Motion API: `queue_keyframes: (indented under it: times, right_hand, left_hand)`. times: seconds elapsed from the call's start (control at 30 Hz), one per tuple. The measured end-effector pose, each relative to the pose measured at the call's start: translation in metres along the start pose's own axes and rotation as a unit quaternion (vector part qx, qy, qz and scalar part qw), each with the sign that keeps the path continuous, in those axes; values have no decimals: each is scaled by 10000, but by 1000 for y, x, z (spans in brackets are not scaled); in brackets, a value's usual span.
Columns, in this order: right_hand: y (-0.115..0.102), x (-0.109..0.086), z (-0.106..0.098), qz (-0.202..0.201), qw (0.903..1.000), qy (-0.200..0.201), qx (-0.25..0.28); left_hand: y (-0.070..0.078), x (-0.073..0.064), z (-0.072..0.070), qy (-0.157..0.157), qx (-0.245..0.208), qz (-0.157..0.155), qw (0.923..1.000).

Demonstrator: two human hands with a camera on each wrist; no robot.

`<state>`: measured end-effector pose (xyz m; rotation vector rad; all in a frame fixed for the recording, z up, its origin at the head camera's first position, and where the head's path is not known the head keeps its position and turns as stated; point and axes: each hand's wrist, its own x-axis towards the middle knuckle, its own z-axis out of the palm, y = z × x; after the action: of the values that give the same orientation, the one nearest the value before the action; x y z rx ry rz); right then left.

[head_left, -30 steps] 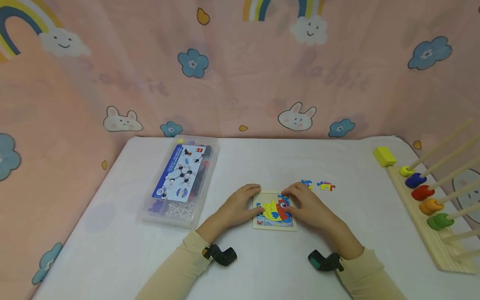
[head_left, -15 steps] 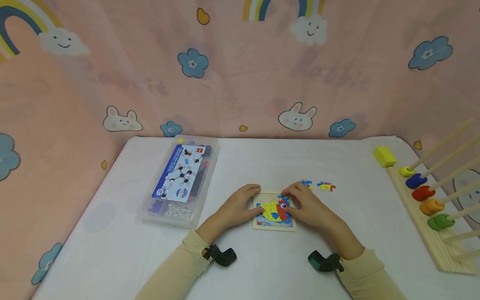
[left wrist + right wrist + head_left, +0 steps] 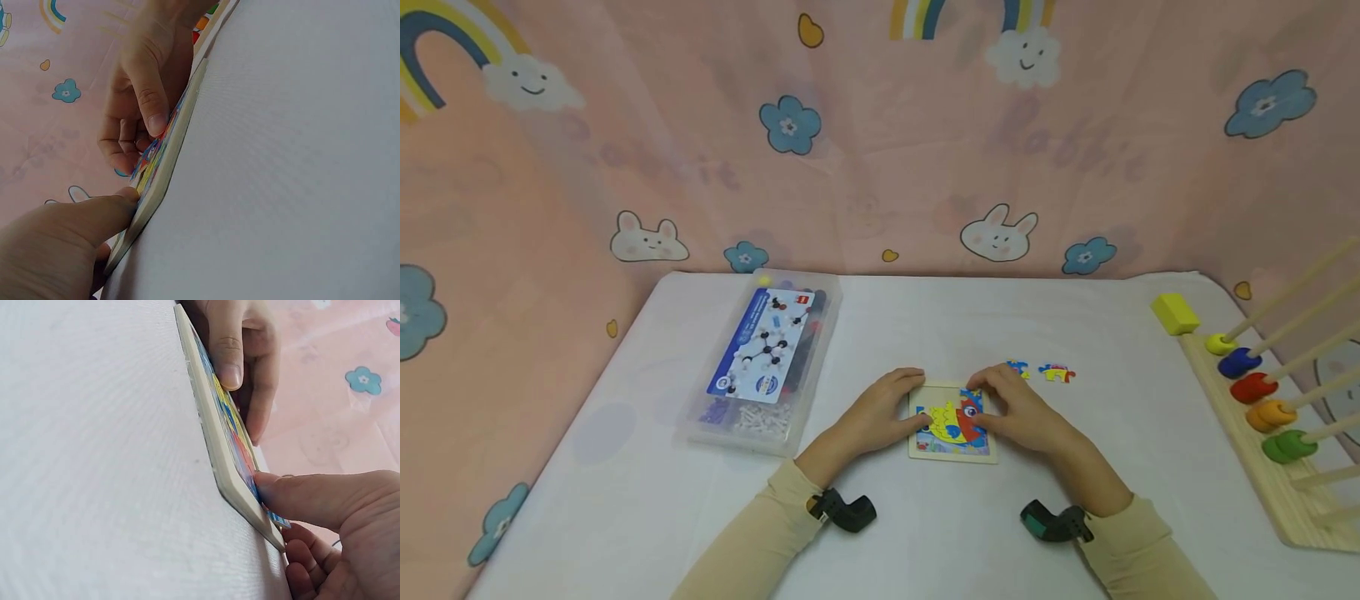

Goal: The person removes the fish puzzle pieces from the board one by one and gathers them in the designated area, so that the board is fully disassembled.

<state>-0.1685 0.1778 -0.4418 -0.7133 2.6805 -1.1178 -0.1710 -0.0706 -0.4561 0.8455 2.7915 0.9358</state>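
Fingers (image 3: 904,379) of two bare hands clamped on a wooden puzzle tray (image 3: 952,457)

From where I stand, a person's left hand (image 3: 880,414) grips one side of the shallow, square tray, thumb on its face; the right hand (image 3: 1026,417) grips the other, thumb on a red piece. The tray sits mid-desk, on white cloth (image 3: 932,542). Inside lie flat, glossy pieces showing a yellow, scaly body and a red head with a round eye; pale bare wood shows at the upper left. Two knobbly loose pieces (image 3: 1057,373) lie beyond the right hand. Farther left is a clear plastic box (image 3: 814,367), its label printed with ball-and-stick molecules, holding small white (image 3: 763,416) and purple bits (image 3: 713,411). At far right, a smooth wooden base (image 3: 1288,500) carries slim rods and rounded, coloured beads (image 3: 1253,387).
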Motion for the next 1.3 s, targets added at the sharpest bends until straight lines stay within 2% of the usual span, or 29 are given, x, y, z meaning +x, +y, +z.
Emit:
queue_keyframes:
  times: [0.4, 0.77, 1.03, 1.3]
  right_hand:
    - [8, -2, 2, -1, 9993, 316, 196]
    - [9, -3, 4, 190, 9983, 545, 65]
    - [11, -2, 5, 80, 9975, 693, 125]
    - [5, -4, -1, 127, 9965, 823, 125]
  left_hand:
    - [0, 0, 1, 15, 24, 38, 10000]
    - [1, -1, -1, 16, 44, 49, 10000]
    - [0, -1, -1, 34, 61, 62, 10000]
    - [3, -2, -1, 81, 57, 56, 9999]
